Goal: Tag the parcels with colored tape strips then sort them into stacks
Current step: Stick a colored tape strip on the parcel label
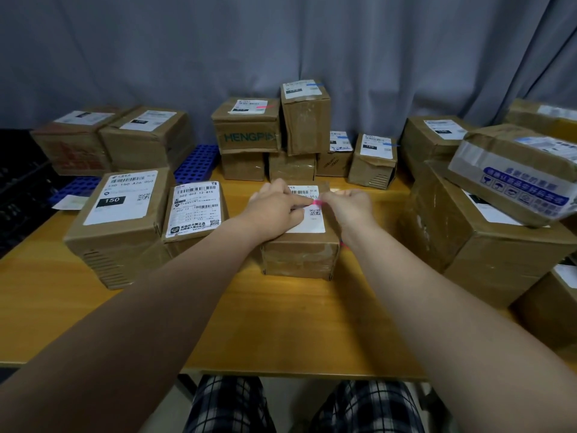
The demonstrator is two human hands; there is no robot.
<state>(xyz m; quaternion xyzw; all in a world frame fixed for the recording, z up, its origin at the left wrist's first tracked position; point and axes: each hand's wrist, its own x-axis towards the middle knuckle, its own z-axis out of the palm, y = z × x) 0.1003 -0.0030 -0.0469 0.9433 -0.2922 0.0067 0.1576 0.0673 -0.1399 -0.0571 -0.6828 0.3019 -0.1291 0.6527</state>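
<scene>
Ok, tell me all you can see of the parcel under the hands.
Brown cardboard parcel, glossy clear tape on its sides, flat on the wooden table. A white label with barcode and QR code covers its top. The left hand presses the label; the right hand pinches a pink tape strip there.

There's the pink tape strip (317,202) on a white label (307,225), brown cardboard parcel (299,257), honey-yellow table (281,323), blue hole-dotted racks (196,164), grey curtain (218,42), green lettering (249,138) on one box (246,121), black-and-white plaid trousers (228,404)
</scene>
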